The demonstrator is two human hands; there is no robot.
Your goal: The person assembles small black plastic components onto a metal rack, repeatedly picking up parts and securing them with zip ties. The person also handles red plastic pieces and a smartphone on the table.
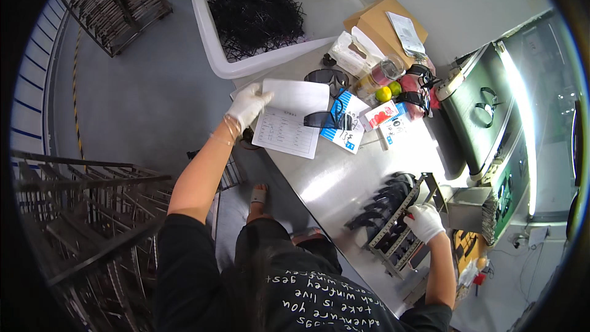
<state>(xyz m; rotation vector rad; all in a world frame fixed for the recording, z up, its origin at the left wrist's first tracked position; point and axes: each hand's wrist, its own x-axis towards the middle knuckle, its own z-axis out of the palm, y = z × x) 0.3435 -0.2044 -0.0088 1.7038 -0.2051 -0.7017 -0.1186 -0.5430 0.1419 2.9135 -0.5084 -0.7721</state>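
My left hand [247, 106], in a white glove, pinches the left edge of a sheet of paper [301, 93]. A printed form with a table [286, 134] lies just below that sheet. Also gloved, my right hand [424, 222] has its fingers closed at the side of a metal rack [393, 224] on the table, partly hiding their grip. Curved dark lens-like pieces [376, 206] line the rack. Dark glasses [326, 121] lie across the papers, and another dark pair [326, 77] lies beyond the sheet.
Behind the papers on the metal table [319, 178] stand a tissue pack [351, 54], a cardboard box [375, 24], jars [387, 71] and green fruit [383, 94]. A white tub [215, 64] holds black scraps. On the right runs a green conveyor belt [473, 110]; metal racks [92, 209] stand left.
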